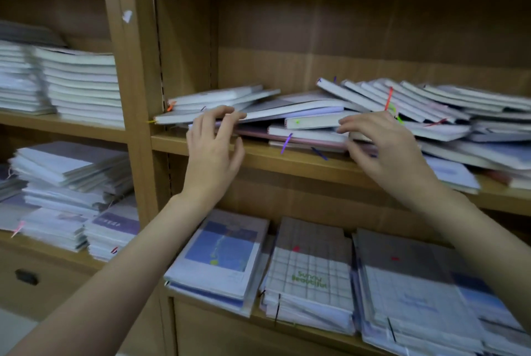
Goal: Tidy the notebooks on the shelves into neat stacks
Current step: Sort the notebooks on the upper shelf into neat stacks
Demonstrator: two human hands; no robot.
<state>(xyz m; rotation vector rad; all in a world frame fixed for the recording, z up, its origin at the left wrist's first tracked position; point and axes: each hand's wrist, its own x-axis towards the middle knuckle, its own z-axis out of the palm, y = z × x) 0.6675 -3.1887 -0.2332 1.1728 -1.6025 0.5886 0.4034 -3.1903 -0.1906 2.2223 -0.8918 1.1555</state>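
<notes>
- Wooden shelf unit: open space above the disordered notebooks on the middle shelf.
- Lower shelf: neat stacks; checked notebook reads "Sunny Beautiful" in green.
- Left hand: fingers spread, fingertips touching the pile's left end at the shelf edge.
- Right hand: fingers spread and curved, touching the pile's front edges; no grip visible.

Tan wooden shelves, grey-and-white checked notebook, blue-cover notebook, purple ribbon

Left hand, right hand — raised, fingers loosely spread.
</notes>
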